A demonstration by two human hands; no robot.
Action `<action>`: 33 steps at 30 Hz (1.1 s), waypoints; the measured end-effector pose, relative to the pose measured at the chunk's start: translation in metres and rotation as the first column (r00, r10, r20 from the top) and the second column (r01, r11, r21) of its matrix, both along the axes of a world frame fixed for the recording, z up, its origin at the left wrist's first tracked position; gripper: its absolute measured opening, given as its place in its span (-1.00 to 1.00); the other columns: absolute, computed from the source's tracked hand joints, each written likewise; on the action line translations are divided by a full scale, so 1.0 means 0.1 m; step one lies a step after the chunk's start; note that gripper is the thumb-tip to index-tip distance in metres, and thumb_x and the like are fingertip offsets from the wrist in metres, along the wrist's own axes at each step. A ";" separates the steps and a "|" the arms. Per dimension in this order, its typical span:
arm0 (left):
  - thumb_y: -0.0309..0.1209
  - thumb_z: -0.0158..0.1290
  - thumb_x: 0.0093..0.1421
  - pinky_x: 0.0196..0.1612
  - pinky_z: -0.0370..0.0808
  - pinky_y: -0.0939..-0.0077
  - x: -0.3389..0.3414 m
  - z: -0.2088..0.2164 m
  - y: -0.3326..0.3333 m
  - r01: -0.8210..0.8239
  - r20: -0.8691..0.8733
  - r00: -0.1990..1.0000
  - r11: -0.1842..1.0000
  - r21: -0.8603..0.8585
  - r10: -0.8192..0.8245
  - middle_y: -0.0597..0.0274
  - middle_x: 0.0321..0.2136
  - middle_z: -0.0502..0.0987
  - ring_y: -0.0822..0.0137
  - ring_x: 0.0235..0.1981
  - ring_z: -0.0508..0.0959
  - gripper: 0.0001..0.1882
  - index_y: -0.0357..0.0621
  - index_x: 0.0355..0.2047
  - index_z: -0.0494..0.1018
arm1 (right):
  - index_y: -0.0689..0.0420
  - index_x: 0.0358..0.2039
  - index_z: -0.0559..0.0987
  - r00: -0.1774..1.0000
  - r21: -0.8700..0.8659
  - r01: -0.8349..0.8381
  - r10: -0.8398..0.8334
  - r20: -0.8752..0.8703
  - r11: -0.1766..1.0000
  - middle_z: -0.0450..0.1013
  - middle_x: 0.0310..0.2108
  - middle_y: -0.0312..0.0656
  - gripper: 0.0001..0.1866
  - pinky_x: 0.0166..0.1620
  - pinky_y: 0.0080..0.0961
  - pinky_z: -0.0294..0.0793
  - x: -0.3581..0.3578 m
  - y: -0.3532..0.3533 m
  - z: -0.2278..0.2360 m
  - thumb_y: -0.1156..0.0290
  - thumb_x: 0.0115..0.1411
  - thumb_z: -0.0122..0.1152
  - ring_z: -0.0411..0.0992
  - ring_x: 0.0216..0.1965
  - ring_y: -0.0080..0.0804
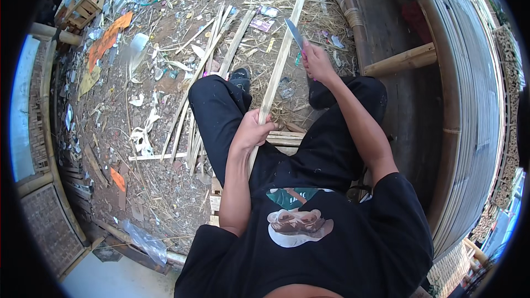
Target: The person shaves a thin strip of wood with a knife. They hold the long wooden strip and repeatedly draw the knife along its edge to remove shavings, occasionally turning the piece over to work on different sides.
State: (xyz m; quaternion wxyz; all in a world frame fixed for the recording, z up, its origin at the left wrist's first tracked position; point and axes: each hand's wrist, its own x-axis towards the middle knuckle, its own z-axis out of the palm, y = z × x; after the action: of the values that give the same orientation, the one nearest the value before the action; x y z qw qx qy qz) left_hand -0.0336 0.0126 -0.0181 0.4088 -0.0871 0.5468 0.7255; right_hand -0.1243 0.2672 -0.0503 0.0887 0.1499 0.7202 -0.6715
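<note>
My left hand [254, 131] is closed around a long pale bamboo strip [282, 55] near its lower end. The strip slants away from my lap, up and to the right, between my knees. In my right hand [317, 62] is a knife [295, 34], its grey blade pointing up and left beside the strip's right edge. A bit of pink handle shows at my fist. Whether the blade touches the strip, I cannot tell. Several more bamboo strips [236, 44] lie on the ground to the left, some passing by my left leg and shoe [239, 79].
Shavings and litter cover the dirt ground [171, 99]. An orange sheet [108, 41] and a wooden crate [91, 1] are at the far left. A bamboo frame [359, 22] and a stack of long pale slats [469, 77] stand close on my right. A clear plastic bag [144, 241] lies at lower left.
</note>
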 end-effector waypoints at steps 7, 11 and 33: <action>-0.68 0.13 0.01 -0.82 -0.02 0.70 0.01 -0.02 0.04 0.013 -0.053 0.998 0.999 -0.049 -0.016 0.51 -0.74 0.23 0.69 -0.85 0.16 -0.72 -0.08 -0.50 0.25 | 0.30 -0.47 0.44 0.976 0.518 0.091 0.027 -0.215 0.850 0.32 -0.65 0.11 -0.48 -0.40 -0.18 0.30 -0.30 0.06 -0.13 0.07 0.38 -0.20 0.32 -0.56 0.03; -0.70 0.11 0.00 -0.81 -0.02 0.69 0.03 -0.04 0.01 -0.010 -0.089 0.996 0.992 -0.127 -0.001 0.52 -0.73 0.23 0.69 -0.85 0.17 -0.74 -0.09 -0.51 0.27 | 0.30 -0.49 0.42 0.987 0.471 0.016 0.061 -0.147 0.882 0.31 -0.68 0.05 -0.47 -0.42 -0.20 0.29 -0.16 -0.07 -0.14 0.07 0.38 -0.19 0.31 -0.60 -0.06; -0.68 0.08 0.03 -0.83 -0.03 0.69 0.01 0.01 0.04 -0.001 -0.036 0.999 0.999 -0.048 -0.001 0.51 -0.76 0.22 0.68 -0.87 0.15 -0.76 -0.09 -0.49 0.26 | 0.26 -0.51 0.41 0.980 0.437 0.008 0.080 -0.184 0.899 0.25 -0.71 -0.19 -0.51 -0.48 -0.37 0.27 -0.18 0.08 0.01 0.08 0.38 -0.15 0.24 -0.62 -0.45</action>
State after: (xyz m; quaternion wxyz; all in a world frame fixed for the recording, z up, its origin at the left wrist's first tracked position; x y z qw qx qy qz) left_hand -0.0326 0.0161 -0.0173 0.3964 -0.0837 0.5714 0.7137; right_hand -0.1426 0.2756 -0.0492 -0.0064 0.0853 0.8599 -0.5033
